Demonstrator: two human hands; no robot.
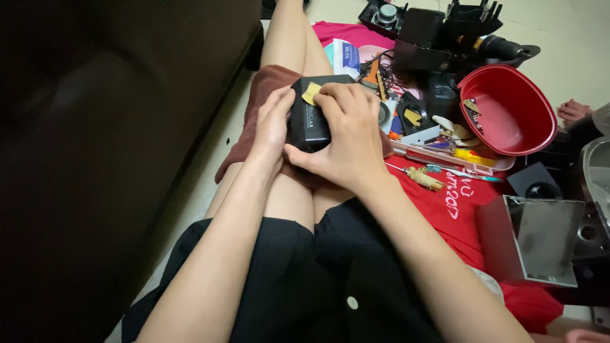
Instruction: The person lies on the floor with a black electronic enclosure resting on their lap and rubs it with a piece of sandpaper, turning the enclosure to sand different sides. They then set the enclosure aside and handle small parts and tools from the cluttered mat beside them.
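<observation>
Black box-shaped casing [309, 121] was held on the person's lap, propped on a brown cloth [254, 108] over the thighs, so that it was steadied from below while being worked from above. The left hand [272, 124] was wrapped around the casing's left side, its fingers clenched on the edge as a brace. The right hand [346, 136] was laid over the top and right side, its fingers [340, 95] curled onto the upper face and pressed beside a small yellow scrap [311, 93] stuck there; both hands were thus closed on the casing. To the left a dark sofa [114, 140] was set close along the leg, with only a narrow strip of pale floor [190, 190] between, so little room was left on that side. To the right, a red cloth [457, 209] was spread on the floor and crowded with things: a red bowl [508, 108] tilted on its side, a toothbrush [457, 171] near the knee, a grey metal bracket [534, 238], and dark parts [445, 32] further off. Open room was judged to be mostly straight ahead along the shins.
</observation>
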